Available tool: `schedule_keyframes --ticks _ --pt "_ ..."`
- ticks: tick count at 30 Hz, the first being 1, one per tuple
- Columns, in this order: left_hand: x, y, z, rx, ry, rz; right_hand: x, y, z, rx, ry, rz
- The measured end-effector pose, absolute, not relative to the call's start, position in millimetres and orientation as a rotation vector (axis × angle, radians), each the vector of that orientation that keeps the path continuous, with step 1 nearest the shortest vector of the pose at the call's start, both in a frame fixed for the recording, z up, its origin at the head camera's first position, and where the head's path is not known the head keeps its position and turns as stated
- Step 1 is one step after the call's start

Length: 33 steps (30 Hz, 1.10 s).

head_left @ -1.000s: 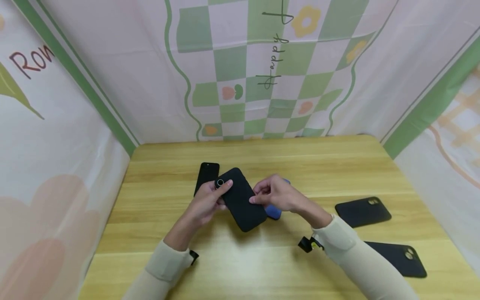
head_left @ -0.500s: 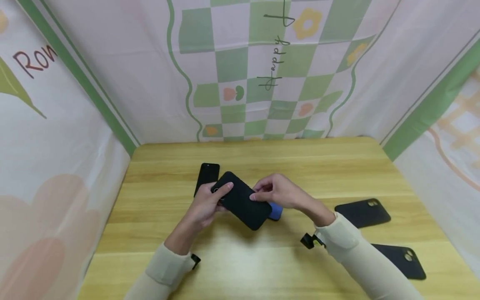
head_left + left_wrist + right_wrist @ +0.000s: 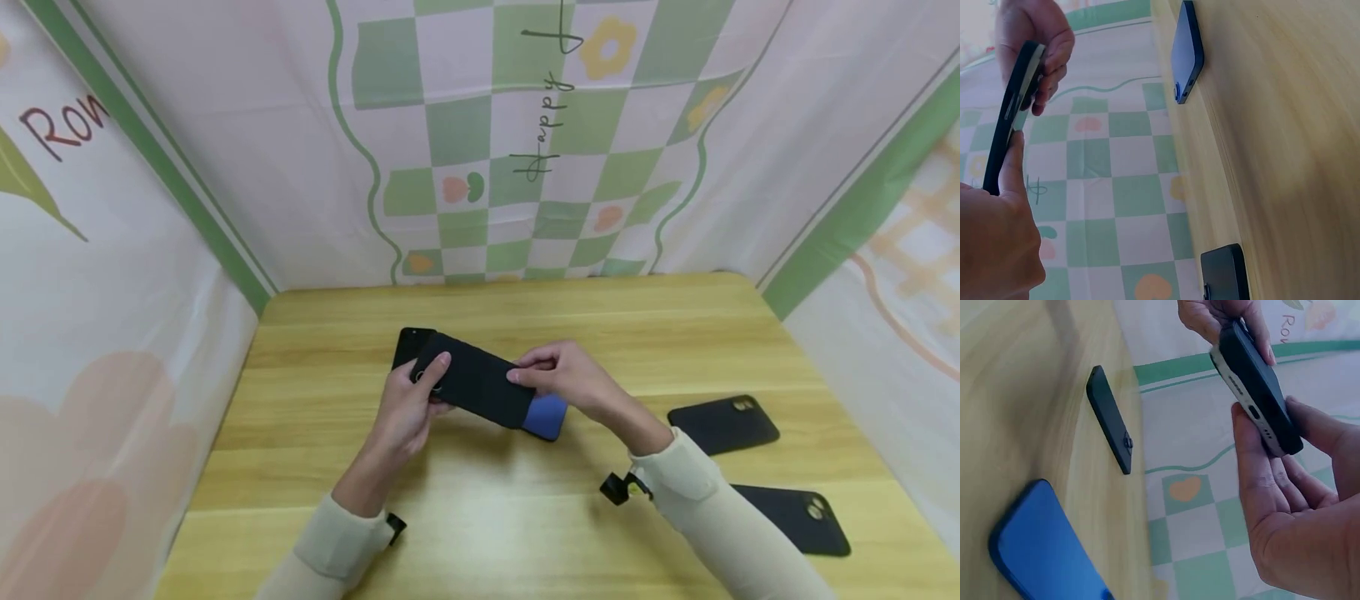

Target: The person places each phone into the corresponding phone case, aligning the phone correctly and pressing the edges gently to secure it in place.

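Note:
Between both hands, above the table, is a phone in a black phone case [image 3: 476,379], its back facing up. A ring-shaped camera cutout shows by the left thumb. My left hand [image 3: 401,408] grips the camera end, thumb on top and fingers underneath. At the opposite end, my right hand [image 3: 566,379] pinches the case edge. In the right wrist view, the phone's silver bottom edge [image 3: 1244,397] with its charging port shows beside the case; whether the case is fully seated cannot be told. A blue phone [image 3: 545,417] lies on the table, partly hidden behind the held case.
A black phone [image 3: 411,343] lies behind the left hand, partly covered. To the right are two black phone cases, one farther back [image 3: 723,423] and one nearer [image 3: 798,518], partly under the right sleeve. Patterned cloth [image 3: 536,150] hangs around the wooden table [image 3: 480,517].
The held phone and case have turned from steeply slanted to nearly level sideways, its right end rising. More of the blue phone shows beneath. Both hands keep their grip.

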<state>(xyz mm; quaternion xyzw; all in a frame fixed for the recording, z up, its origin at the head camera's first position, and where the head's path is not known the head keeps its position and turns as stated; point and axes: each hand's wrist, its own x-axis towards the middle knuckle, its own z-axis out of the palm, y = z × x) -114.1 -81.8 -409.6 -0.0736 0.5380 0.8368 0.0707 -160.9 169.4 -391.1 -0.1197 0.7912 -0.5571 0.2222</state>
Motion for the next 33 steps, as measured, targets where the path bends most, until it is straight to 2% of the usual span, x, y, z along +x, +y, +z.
schedule_keyframes --ticks 13,24,33 --pt "-112 -85 -408 -0.221 1.509 2.581 -164 172 -399 -0.159 1.874 -1.885" --pt "-109 -87 -410 -0.18 1.468 2.554 -164 173 -396 -0.163 1.96 -1.866" --pt "-109 -95 -411 -0.124 1.488 2.425 -166 181 -395 -0.291 2.038 -1.752"
